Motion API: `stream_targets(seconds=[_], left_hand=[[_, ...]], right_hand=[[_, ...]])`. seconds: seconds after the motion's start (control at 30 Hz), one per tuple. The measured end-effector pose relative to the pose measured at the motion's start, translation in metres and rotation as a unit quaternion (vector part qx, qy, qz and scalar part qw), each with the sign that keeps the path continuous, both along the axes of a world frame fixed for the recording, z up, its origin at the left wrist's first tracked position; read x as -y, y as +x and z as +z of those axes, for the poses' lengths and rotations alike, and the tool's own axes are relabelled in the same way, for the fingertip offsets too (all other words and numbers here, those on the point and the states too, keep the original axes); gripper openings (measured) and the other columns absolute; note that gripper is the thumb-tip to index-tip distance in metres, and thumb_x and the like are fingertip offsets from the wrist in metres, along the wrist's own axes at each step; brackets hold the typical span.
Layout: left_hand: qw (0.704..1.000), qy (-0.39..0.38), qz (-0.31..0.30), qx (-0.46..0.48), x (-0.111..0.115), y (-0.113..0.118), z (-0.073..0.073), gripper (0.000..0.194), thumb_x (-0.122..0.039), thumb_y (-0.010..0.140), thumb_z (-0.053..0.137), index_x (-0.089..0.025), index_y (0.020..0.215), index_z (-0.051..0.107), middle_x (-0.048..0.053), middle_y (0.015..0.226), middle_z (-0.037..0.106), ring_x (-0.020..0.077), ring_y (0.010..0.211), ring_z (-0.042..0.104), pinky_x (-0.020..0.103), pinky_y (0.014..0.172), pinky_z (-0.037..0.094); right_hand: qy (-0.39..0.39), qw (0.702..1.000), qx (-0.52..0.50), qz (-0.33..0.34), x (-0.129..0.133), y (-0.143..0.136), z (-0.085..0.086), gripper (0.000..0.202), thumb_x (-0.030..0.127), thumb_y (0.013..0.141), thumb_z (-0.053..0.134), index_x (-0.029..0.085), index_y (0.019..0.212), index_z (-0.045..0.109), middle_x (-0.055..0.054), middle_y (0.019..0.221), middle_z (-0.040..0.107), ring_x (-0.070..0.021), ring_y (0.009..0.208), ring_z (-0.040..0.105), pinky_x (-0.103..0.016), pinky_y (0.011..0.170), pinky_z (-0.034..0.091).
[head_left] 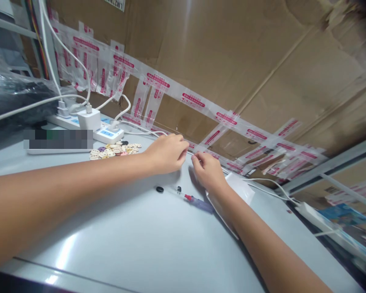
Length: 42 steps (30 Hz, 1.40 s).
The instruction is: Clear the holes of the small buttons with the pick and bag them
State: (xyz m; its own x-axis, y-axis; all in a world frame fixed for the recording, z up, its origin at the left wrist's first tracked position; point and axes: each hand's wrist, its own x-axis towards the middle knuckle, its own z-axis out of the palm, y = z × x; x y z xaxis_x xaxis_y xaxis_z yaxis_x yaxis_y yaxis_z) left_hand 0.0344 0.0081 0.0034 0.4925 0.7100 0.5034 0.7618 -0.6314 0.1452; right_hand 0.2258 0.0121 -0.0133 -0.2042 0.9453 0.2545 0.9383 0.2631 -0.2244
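Note:
My left hand (167, 154) is closed above the back of the light grey table (134, 240), its fingers curled and turned away. Facing it, my right hand (210, 171) is pinched, thumb against fingers. Whatever either hand has in it is hidden or too small to name. Below the hands lies a black oval piece (160, 189), with a smaller dark piece (179, 189) to its right. Beside that rests a slim tool with a see-through purple barrel (201, 204) and a red collar (188, 197). A white sheet or packet (240, 188) lies partly under my right forearm.
Small cream, yellow and pink pieces (114, 151) are heaped left of my left hand. Behind them is a power strip (110, 133) with a white charger (89, 119) and cables. Taped cardboard (225, 61) walls the back. Another power strip (319, 221) is at right.

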Motion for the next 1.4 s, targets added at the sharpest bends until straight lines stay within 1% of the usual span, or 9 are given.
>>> stream_targets(seconds=[0.13, 0.27, 0.37, 0.57, 0.8, 1.03, 1.2, 1.3, 1.4], left_hand=[[0.998, -0.04, -0.056, -0.011, 0.02, -0.009, 0.041, 0.02, -0.024, 0.085, 0.047, -0.02, 0.077, 0.064, 0.004, 0.085, 0.065, 0.0189, 0.073, 0.058, 0.032, 0.061, 0.038], [0.988, -0.108, -0.072, -0.079, 0.043, -0.019, 0.06, 0.019, -0.024, 0.082, 0.05, -0.022, 0.073, 0.066, 0.004, 0.075, 0.066, 0.0187, 0.066, 0.056, 0.031, 0.057, 0.032], [0.981, -0.117, -0.045, -0.148, 0.052, -0.032, 0.053, 0.021, -0.024, 0.083, 0.049, -0.021, 0.071, 0.066, 0.005, 0.071, 0.064, 0.0189, 0.062, 0.053, 0.031, 0.056, 0.029], [0.984, -0.106, 0.021, -0.139, 0.039, -0.062, 0.039, 0.022, -0.027, 0.083, 0.048, -0.022, 0.065, 0.06, 0.003, 0.065, 0.059, 0.0166, 0.054, 0.046, 0.032, 0.054, 0.025], [0.984, -0.11, 0.013, -0.14, 0.035, -0.058, 0.032, 0.022, -0.029, 0.083, 0.047, -0.022, 0.066, 0.06, 0.004, 0.067, 0.06, 0.0174, 0.058, 0.049, 0.031, 0.055, 0.025], [0.983, -0.156, -0.062, -0.071, 0.043, -0.048, 0.02, 0.02, -0.031, 0.083, 0.052, -0.024, 0.091, 0.07, 0.003, 0.087, 0.07, 0.0185, 0.076, 0.06, 0.028, 0.061, 0.034], [0.977, -0.176, -0.123, -0.016, 0.044, -0.046, 0.017, 0.019, -0.029, 0.084, 0.052, -0.023, 0.082, 0.071, -0.001, 0.068, 0.065, 0.0141, 0.063, 0.056, 0.027, 0.059, 0.034], [0.975, -0.185, -0.123, -0.002, 0.042, -0.045, 0.018, 0.021, -0.028, 0.086, 0.05, -0.022, 0.077, 0.068, -0.002, 0.064, 0.063, 0.0129, 0.058, 0.053, 0.027, 0.056, 0.033], [0.976, -0.194, -0.1, 0.018, 0.042, -0.044, 0.02, 0.023, -0.03, 0.089, 0.047, -0.021, 0.084, 0.068, -0.001, 0.068, 0.065, 0.0135, 0.059, 0.054, 0.026, 0.056, 0.033]], right_hand=[[-0.108, 0.988, -0.002, 0.113, 0.029, 0.0, 0.033, 0.024, 0.034, 0.089, 0.051, 0.021, 0.077, 0.067, 0.001, 0.071, 0.065, -0.0164, 0.066, 0.058, -0.027, 0.063, 0.044], [-0.218, 0.953, -0.045, 0.206, 0.05, -0.007, 0.046, 0.018, 0.024, 0.086, 0.052, 0.023, 0.085, 0.07, 0.002, 0.078, 0.07, -0.0155, 0.069, 0.061, -0.027, 0.063, 0.046], [-0.246, 0.942, -0.057, 0.223, 0.051, -0.012, 0.043, 0.018, 0.021, 0.085, 0.054, 0.023, 0.088, 0.072, 0.001, 0.08, 0.072, -0.0169, 0.071, 0.064, -0.028, 0.065, 0.047], [-0.257, 0.942, -0.037, 0.213, 0.047, -0.014, 0.036, 0.014, 0.021, 0.083, 0.058, 0.023, 0.086, 0.072, 0.001, 0.072, 0.072, -0.0167, 0.066, 0.063, -0.029, 0.064, 0.047], [-0.207, 0.957, -0.003, 0.201, 0.053, -0.019, 0.035, 0.009, 0.018, 0.079, 0.058, 0.022, 0.077, 0.066, 0.002, 0.072, 0.067, -0.0142, 0.064, 0.058, -0.027, 0.062, 0.044], [-0.251, 0.942, -0.161, 0.153, 0.052, -0.019, 0.032, 0.006, 0.026, 0.083, 0.062, 0.021, 0.085, 0.065, 0.001, 0.072, 0.066, -0.011, 0.056, 0.054, -0.024, 0.051, 0.042], [-0.231, 0.912, -0.287, 0.179, 0.051, -0.022, 0.027, 0.019, 0.031, 0.08, 0.073, 0.021, 0.086, 0.058, 0.0, 0.079, 0.065, -0.0114, 0.061, 0.055, -0.023, 0.05, 0.043], [-0.228, 0.89, -0.351, 0.182, 0.051, -0.026, 0.026, 0.026, 0.033, 0.077, 0.077, 0.021, 0.085, 0.056, -0.001, 0.081, 0.066, -0.0126, 0.064, 0.058, -0.025, 0.054, 0.048], [-0.21, 0.868, -0.415, 0.177, 0.053, -0.029, 0.029, 0.03, 0.035, 0.075, 0.08, 0.02, 0.082, 0.055, -0.001, 0.084, 0.067, -0.0141, 0.07, 0.064, -0.03, 0.066, 0.054]])
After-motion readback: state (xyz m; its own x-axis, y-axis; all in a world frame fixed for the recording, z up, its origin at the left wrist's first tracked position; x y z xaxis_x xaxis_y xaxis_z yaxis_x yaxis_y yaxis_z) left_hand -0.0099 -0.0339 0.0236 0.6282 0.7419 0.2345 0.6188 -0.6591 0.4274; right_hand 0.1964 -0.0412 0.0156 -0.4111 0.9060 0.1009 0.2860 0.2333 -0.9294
